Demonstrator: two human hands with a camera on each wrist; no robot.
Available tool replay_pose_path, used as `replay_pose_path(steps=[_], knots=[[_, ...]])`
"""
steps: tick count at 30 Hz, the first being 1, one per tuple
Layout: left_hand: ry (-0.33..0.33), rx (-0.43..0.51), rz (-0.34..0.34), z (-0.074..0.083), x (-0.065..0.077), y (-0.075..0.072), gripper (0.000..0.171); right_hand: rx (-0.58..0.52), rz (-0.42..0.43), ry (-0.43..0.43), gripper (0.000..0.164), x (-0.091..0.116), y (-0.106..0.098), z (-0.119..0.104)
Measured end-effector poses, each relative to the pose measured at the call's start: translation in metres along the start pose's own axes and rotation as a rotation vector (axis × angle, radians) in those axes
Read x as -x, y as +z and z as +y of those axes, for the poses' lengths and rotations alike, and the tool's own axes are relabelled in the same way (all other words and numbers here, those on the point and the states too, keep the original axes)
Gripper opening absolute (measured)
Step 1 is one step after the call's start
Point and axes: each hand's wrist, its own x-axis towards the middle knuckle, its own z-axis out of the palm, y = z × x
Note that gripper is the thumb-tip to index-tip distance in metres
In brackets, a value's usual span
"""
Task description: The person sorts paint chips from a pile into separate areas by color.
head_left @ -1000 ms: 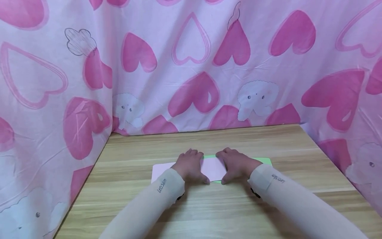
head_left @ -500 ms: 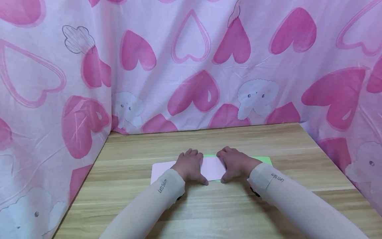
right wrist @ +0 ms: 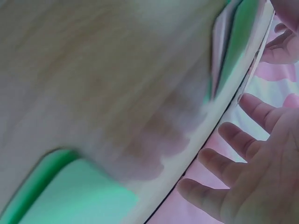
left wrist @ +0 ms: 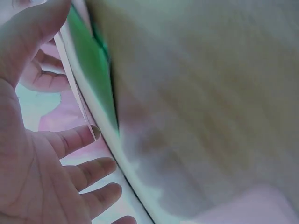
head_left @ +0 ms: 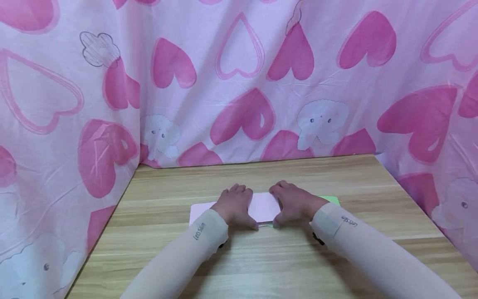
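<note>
A pink card with rounded corners spans the gap between both hands, slightly raised from the tabletop. My left hand grips its left end, thumb on the near side and fingers at the far side. My right hand holds the right end the same way. Left of the left hand, part of another pink piece lies on the table. Beyond the right wrist a green piece shows. In the left wrist view, a green surface appears beside the thin card edge; the hands hide much of the pieces.
The wood-grain table extends around the hands. Pink heart-print cloth hangs along its back and both sides. In the right wrist view, a green piece with a rounded corner lies on the table.
The held pink card has risen slightly and shifted toward the far side. It now covers the green strip that showed beyond its far edge. Both hands moved slightly with it.
</note>
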Motion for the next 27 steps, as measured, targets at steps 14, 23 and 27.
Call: replay_pose_path(steps=[14,23,27], knots=[[-0.071,0.098,0.026,-0.056,0.044,-0.008,0.108,-0.001,0.020,-0.087,0.092,-0.025,0.013,-0.056],[-0.174,0.112,-0.003,-0.088,0.071,-0.008,0.111,0.025,0.018,-0.169,0.089,-0.041,0.025,-0.094],[-0.217,0.119,-0.026,-0.100,0.083,-0.007,0.111,0.057,-0.008,-0.174,0.091,-0.051,0.034,-0.110]])
